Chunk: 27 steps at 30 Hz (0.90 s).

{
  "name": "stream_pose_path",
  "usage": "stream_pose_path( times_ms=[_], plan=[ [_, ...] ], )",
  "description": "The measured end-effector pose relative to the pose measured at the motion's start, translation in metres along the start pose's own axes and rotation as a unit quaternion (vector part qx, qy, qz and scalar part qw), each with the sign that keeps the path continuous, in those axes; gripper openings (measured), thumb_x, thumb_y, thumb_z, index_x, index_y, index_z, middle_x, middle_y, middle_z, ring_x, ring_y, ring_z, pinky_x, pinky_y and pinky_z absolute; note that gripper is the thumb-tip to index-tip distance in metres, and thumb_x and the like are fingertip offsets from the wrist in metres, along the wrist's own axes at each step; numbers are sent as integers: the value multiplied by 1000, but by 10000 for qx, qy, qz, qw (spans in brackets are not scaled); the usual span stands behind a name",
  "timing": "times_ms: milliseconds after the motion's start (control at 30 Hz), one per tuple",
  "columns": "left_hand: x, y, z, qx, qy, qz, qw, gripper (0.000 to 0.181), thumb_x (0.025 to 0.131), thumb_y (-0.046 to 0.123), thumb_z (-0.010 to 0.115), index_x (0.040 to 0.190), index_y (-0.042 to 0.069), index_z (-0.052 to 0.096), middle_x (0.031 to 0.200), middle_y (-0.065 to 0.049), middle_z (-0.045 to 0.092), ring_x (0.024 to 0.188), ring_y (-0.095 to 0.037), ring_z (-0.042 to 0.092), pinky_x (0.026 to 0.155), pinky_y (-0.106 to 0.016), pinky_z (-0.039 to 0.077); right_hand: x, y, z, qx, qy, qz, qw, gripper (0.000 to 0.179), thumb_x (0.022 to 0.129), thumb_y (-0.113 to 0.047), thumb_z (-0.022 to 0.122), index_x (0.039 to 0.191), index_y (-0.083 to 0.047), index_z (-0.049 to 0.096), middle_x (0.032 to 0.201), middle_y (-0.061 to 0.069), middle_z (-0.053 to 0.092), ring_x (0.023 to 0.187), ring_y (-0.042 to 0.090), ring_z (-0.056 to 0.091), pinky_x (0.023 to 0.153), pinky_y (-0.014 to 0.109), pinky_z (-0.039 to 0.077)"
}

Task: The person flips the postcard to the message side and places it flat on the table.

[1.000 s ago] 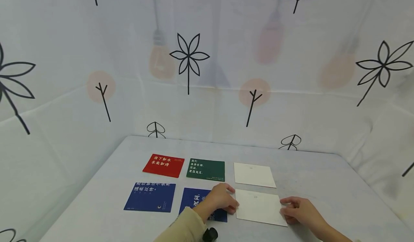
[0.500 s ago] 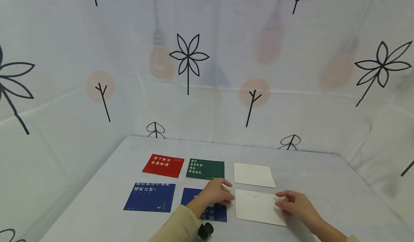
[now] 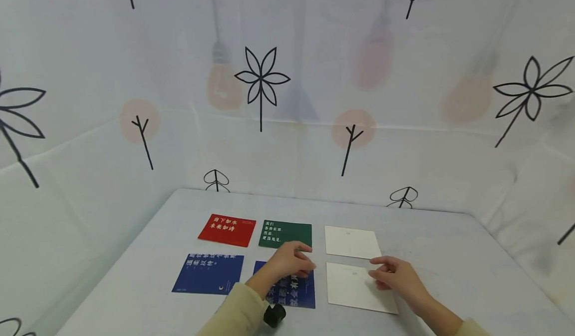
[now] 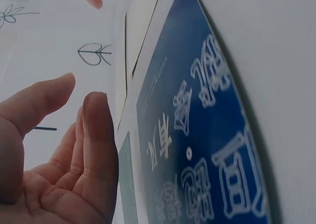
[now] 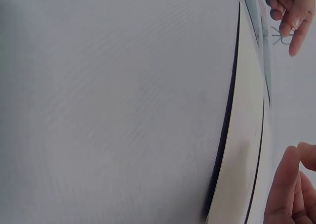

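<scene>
My left hand (image 3: 289, 260) is over the far part of a blue card (image 3: 294, 296) with white lettering, hiding some of it. In the left wrist view the thumb and loosely bent fingers (image 4: 98, 145) stand apart with nothing between them. My right hand (image 3: 397, 277) hovers above the right side of the nearer white card (image 3: 355, 291), its fingers relaxed and holding nothing. Behind that card lies a second white card (image 3: 352, 242). A green card (image 3: 283, 233) with white writing is just beyond the left hand, its near edge partly covered.
On the left of the white table (image 3: 135, 276) lie a red card (image 3: 226, 230) and, nearer, another blue card (image 3: 208, 274). The cards form two rows. A black device (image 3: 275, 316) is at the left wrist. A patterned white cloth (image 3: 287, 156) hangs behind and at the sides.
Both hands have left the edges of the nearer white card. The left hand has moved left and away from me; the right has lifted and shifted left over the card. The cards stay put.
</scene>
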State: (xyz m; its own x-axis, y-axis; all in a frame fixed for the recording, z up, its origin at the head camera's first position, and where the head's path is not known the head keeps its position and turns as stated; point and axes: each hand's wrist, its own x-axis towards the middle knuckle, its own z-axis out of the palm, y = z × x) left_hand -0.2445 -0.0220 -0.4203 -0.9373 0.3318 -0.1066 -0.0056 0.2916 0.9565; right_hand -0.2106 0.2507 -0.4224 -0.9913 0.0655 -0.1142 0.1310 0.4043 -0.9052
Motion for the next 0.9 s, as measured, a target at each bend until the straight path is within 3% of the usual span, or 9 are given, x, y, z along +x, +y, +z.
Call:
stream_pose_path(
  times_ms=[333,533,900],
  plan=[
    [-1,-7,-18,28,93,125,9999,40,79,7,73,115,-1,59,88,-9,62,74,-24,65,64,-34,56,5,-7,17,222,192,52,9996,38,79,-3,70,113,9,59,75,7,59,66,21,62,60,31,55],
    [-3,-7,-32,114,159,166,9997,42,80,9,72,117,-2,57,90,-9,62,79,-24,65,68,-34,55,8,-11,25,392,163,-118,9990,37,78,-2,71,112,9,59,75,7,59,66,21,62,61,30,55],
    [-6,-15,-56,345,394,93,9986,45,81,14,72,120,-2,56,90,-9,63,81,-24,65,72,-35,55,15,-18,44,519,251,-66,9983,35,78,-1,71,110,7,61,76,8,57,64,20,61,60,31,55]
  ],
)
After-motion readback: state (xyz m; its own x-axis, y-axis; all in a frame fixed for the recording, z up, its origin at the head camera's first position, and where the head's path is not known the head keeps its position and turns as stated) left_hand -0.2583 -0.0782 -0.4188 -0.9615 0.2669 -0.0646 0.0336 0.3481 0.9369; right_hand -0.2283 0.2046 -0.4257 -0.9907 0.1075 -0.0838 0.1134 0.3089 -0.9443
